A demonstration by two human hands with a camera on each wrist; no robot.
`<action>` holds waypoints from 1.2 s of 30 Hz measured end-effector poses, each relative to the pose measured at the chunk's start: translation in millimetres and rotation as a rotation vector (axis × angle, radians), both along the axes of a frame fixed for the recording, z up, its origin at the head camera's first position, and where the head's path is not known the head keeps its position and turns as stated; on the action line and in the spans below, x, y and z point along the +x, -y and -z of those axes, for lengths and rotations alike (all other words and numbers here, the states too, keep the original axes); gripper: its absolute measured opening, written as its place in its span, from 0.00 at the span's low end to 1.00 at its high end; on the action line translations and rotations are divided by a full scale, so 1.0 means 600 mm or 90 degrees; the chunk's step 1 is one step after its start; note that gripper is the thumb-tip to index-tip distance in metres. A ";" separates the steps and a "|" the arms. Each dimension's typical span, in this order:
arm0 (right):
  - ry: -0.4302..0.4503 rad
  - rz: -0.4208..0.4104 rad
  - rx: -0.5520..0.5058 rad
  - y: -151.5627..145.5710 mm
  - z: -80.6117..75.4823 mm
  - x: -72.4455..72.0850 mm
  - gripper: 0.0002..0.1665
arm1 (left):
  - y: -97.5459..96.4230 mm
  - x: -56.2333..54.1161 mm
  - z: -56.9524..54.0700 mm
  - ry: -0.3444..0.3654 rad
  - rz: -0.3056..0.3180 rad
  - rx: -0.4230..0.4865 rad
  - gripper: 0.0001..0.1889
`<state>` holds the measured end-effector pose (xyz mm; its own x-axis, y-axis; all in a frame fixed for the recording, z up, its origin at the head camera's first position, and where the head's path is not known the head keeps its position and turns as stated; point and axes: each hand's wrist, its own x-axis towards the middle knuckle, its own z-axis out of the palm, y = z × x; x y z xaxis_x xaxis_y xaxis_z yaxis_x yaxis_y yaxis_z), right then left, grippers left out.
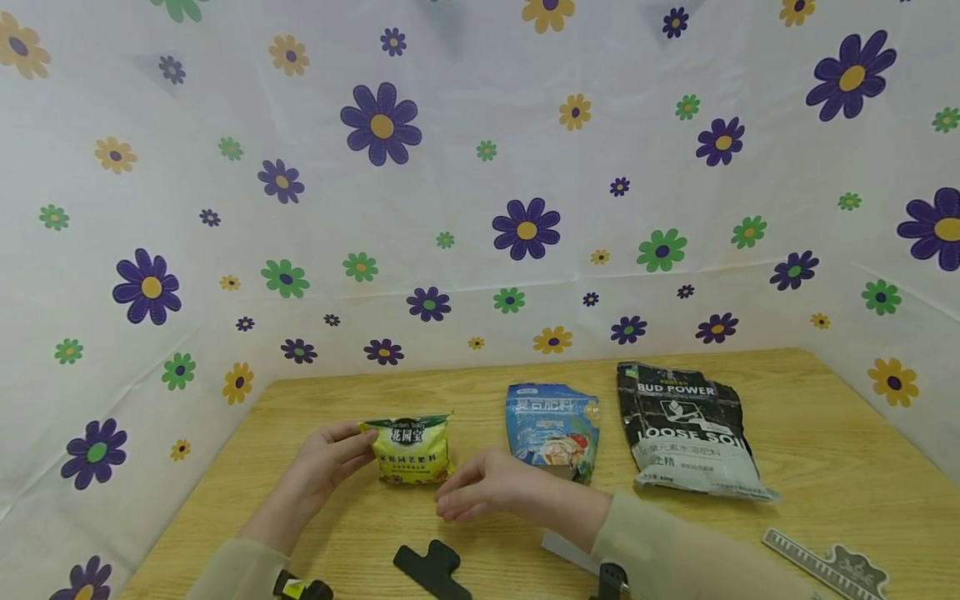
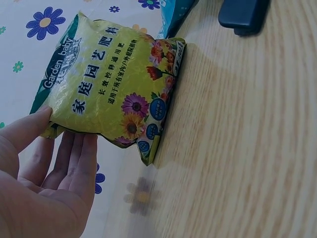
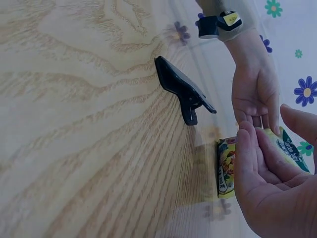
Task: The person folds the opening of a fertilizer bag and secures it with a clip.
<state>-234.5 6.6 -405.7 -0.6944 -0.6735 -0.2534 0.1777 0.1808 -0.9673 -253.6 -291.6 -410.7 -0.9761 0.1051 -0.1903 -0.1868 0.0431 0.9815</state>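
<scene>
A yellow fertilizer bag [image 1: 411, 454] with a green top stands upright on the table. My left hand [image 1: 330, 462] pinches its left upper edge, the thumb on the front and the fingers behind, as the left wrist view shows up close on the bag [image 2: 109, 84]. Just right of the bag's lower corner is my right hand [image 1: 487, 487], its fingers loosely bent and nothing held in them. In the right wrist view my right hand [image 3: 277, 183] overlaps part of the bag [image 3: 227, 166].
Behind my right hand stands a blue fertilizer bag [image 1: 551, 425], and right of it a black and grey soil bag [image 1: 686, 433]. A black clip [image 1: 431, 567] lies near the front. A grey decorated clip [image 1: 828, 562] is at the right. Flowered cloth [image 1: 450, 183] surrounds the table.
</scene>
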 end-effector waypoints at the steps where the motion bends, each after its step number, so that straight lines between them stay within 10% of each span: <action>1: -0.002 -0.005 0.002 0.001 0.000 0.001 0.16 | 0.000 0.000 0.000 -0.001 -0.002 0.000 0.07; 36: -0.021 -0.034 0.065 0.013 0.029 0.018 0.14 | -0.003 0.002 0.000 -0.004 -0.004 -0.012 0.08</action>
